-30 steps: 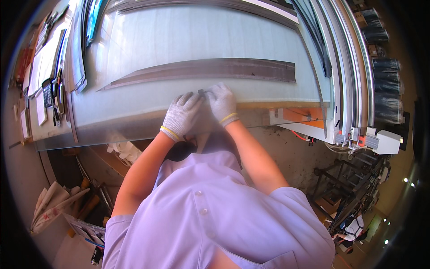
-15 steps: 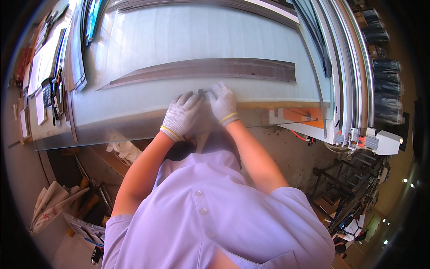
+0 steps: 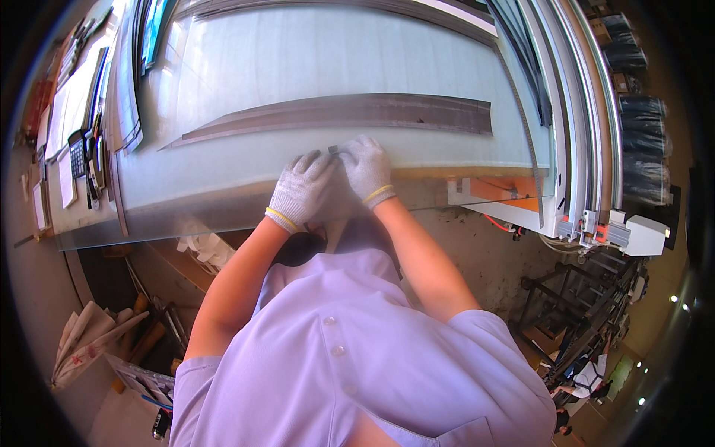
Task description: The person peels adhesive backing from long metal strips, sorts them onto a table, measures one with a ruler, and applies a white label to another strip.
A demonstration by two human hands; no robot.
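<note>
Both my hands wear whitish knit gloves with yellow cuff edging and meet over the near side of a pale table. A small dark grey piece (image 3: 333, 150) shows between the fingertips; what it belongs to is hidden. My left hand (image 3: 300, 188) has its bent fingers against the piece's left side. On the other side my right hand (image 3: 366, 168) is closed, thumb and index finger at the piece. Just beyond the hands lies a long, flat, brown-grey strip (image 3: 350, 113) with a pointed left end.
A translucent sheet (image 3: 97, 236) overhangs the table's near edge. Papers and a calculator (image 3: 77, 154) lie at the left. Metal rails (image 3: 592, 112) with a white end housing (image 3: 645, 236) run along the right. More long dark strips (image 3: 439, 22) lie at the far side.
My hands have barely shifted, the right one slightly leftward and away from me. The small dark piece shows a little more between the fingertips. The long strip appears slightly higher in view.
</note>
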